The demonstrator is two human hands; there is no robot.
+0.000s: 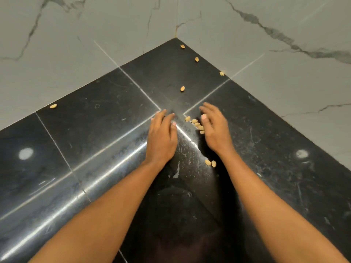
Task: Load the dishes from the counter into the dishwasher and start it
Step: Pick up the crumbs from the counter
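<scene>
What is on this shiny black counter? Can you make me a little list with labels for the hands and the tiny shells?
place: black tiled counter, corner of grey marbled walls
left hand: fingers straight, holding nothing
right hand: open, holding nothing visible, beside the row of shells
pair of shells: by the right wrist
loose shells: four toward the corner, one at the left wall
dishes: none in view
dishwasher: not in view

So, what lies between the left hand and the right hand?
In the head view, a short row of nut shells lies between the left hand and the right hand, close to the right thumb; the rest is bare black counter.
</scene>
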